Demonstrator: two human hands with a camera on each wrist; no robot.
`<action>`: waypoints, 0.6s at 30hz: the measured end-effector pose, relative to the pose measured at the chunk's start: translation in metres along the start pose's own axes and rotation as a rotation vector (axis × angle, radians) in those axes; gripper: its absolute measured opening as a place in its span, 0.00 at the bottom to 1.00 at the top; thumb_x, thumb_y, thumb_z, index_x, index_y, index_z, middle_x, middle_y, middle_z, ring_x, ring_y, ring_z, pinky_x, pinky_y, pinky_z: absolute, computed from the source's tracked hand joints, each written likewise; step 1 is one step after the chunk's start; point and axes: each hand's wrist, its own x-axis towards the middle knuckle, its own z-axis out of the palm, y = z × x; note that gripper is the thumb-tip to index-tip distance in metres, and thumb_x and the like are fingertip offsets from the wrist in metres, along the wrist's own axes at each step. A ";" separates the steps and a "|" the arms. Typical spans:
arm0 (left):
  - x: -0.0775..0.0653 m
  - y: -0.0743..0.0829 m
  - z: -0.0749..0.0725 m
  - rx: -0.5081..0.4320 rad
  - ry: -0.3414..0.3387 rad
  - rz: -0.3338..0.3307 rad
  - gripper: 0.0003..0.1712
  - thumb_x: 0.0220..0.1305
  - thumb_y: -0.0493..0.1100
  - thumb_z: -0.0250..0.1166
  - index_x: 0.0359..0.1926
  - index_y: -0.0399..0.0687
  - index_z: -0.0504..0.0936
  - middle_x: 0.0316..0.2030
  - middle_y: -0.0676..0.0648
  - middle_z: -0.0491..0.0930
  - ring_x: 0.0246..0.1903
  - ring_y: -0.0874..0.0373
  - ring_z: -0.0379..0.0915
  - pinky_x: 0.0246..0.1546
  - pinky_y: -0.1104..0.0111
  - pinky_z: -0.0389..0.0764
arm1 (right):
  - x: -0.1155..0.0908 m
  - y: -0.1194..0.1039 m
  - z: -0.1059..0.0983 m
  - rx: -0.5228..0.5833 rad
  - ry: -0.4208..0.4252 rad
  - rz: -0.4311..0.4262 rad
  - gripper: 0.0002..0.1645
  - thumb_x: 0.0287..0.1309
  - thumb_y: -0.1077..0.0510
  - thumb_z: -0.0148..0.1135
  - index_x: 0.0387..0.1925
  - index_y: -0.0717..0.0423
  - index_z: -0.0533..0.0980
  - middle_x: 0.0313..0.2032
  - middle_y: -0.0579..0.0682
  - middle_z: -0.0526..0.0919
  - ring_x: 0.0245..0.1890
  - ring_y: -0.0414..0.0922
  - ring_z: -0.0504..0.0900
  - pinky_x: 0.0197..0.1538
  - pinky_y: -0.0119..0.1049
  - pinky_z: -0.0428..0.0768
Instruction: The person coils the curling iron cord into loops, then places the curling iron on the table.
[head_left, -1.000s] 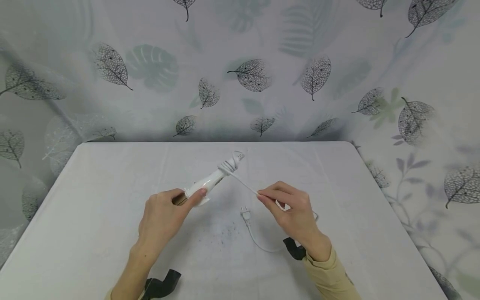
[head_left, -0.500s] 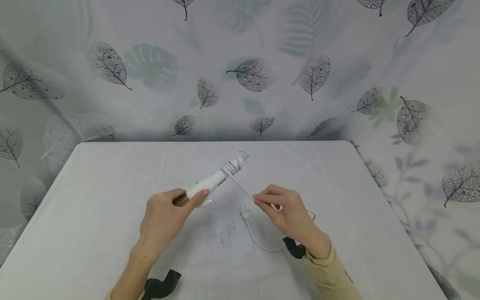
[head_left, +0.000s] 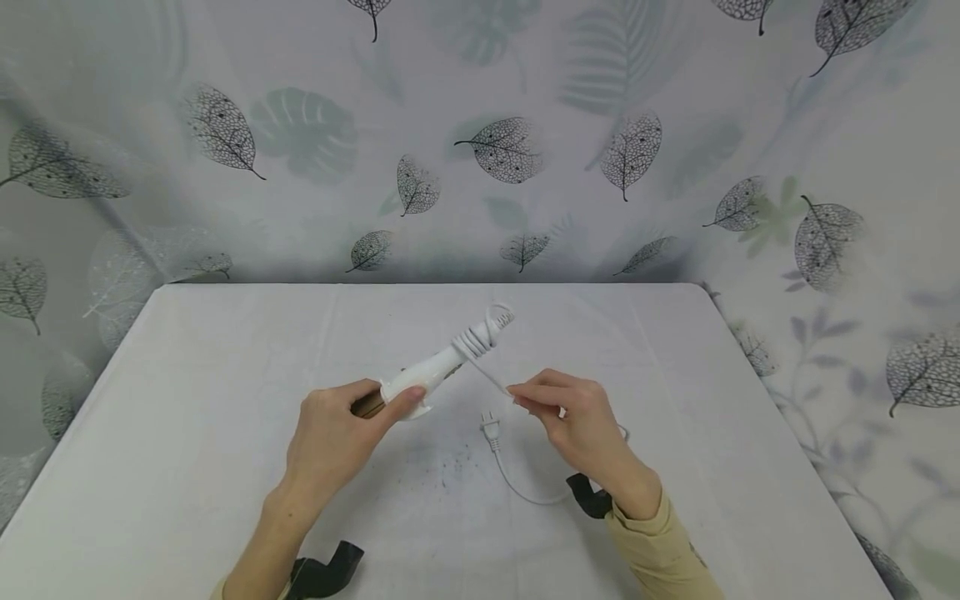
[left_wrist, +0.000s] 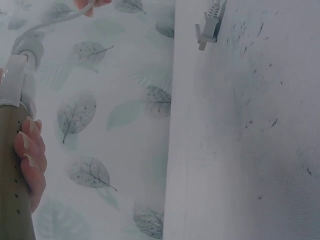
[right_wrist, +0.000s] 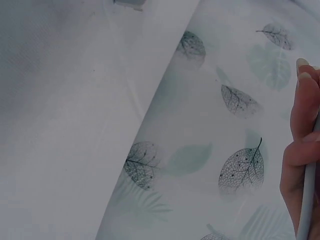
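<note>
My left hand grips a hair styling iron by its gold-brown barrel, thumb against the white handle. The handle slants up and to the right, over the table. Several turns of white cord wrap its far end. From those turns the cord runs to my right hand, which pinches it between thumb and fingers. In the right wrist view the cord passes along the fingers. Its two-pin plug lies on the table between my hands.
A white cloth covers the table, with dark specks near the middle. Behind it hangs a leaf-patterned curtain. Loose cord curves from the plug toward the right wrist. Black wrist mounts sit on both forearms.
The iron and left hand have shifted slightly right, with the handle's wrapped end moving right. My right hand has moved a little left, still pinching the cord. The plug has stayed put.
</note>
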 end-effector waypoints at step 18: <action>-0.003 0.004 0.001 0.010 -0.090 0.068 0.28 0.59 0.67 0.69 0.18 0.53 0.72 0.14 0.60 0.55 0.16 0.69 0.50 0.16 0.72 0.53 | -0.003 0.002 0.003 -0.131 -0.029 0.009 0.15 0.44 0.74 0.75 0.35 0.58 0.88 0.29 0.45 0.85 0.26 0.38 0.83 0.31 0.26 0.78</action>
